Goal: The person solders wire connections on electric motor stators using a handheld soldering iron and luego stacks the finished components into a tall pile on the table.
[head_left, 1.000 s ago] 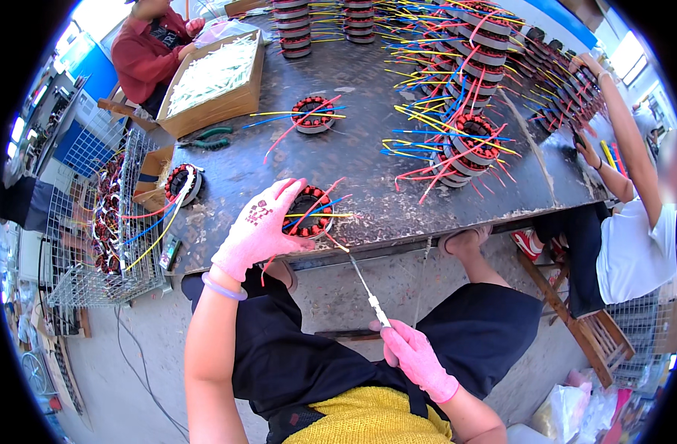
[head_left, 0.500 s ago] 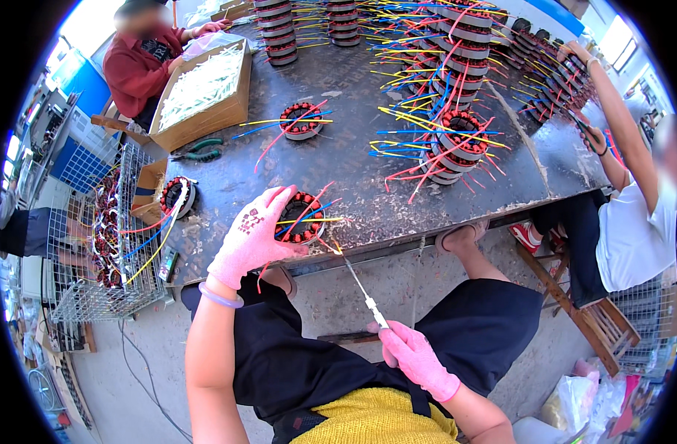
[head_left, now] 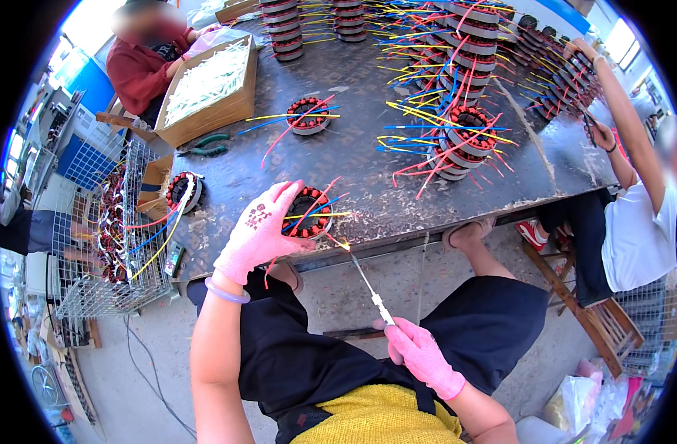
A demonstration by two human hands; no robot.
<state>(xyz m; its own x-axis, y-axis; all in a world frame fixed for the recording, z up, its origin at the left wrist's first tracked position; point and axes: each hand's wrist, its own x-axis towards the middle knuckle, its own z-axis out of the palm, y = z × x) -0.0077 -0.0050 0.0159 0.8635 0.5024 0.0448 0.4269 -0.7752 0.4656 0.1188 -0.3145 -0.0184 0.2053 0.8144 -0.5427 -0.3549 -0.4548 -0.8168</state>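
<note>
My left hand [head_left: 261, 225], in a pink glove, grips a motor stator [head_left: 307, 212] at the table's front edge. Red, yellow and blue lead wires stick out of this ring with its red-and-dark windings. My right hand [head_left: 421, 357], also gloved in pink, is closed round the lower end of a slim torch-like tool [head_left: 378, 299] with a white collar and a thin metal stem. A small bright yellow glow shows at its tip, by the end of a short red wire leaving the stator.
Another stator [head_left: 309, 116] lies farther back, and one with white ties [head_left: 184, 192] sits left. Stator stacks [head_left: 468, 140] rise at right. Green-handled pliers [head_left: 207, 145] lie by a carton of white sleeves [head_left: 205, 92]. A wire basket [head_left: 105, 288] stands left; co-workers sit left and right.
The view has shifted slightly. The glow at the tool's tip looks brighter and stands by the short red wire. Both hands keep their hold.
</note>
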